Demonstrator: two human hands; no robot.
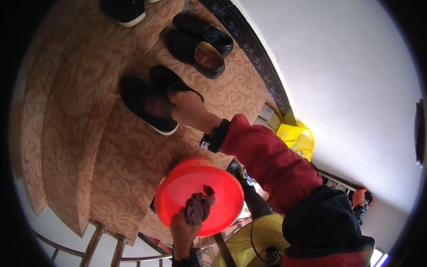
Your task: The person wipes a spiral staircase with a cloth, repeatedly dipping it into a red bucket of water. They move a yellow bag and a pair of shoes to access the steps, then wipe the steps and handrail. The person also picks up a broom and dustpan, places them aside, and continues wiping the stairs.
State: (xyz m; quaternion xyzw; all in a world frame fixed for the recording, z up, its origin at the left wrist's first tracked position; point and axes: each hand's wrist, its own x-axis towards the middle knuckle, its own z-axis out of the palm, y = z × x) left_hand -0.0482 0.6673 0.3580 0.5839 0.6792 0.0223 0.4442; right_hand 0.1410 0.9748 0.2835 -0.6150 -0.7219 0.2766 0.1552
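My left hand [183, 230] grips a crumpled, dark greyish-purple cloth [198, 208] above a red plastic basin [166, 197]. The cloth covers part of the basin's inside from view. My right hand [186, 105], at the end of a dark red sleeve, reaches to a pair of black slip-on shoes [136, 100] with white sole edges. Its fingers are down at the shoe openings, around the adjoining sides, and their tips are hidden. The shoes sit side by side on a brown patterned stair tread [126, 150].
Black leather shoes [196, 46] stand farther up by the dark skirting [257, 63]. Another black shoe [125, 11] is at the top edge. Grey slippers [268, 116] and a yellow bag [295, 137] lie along the white wall. Metal railing posts [91, 245] border the steps at lower left.
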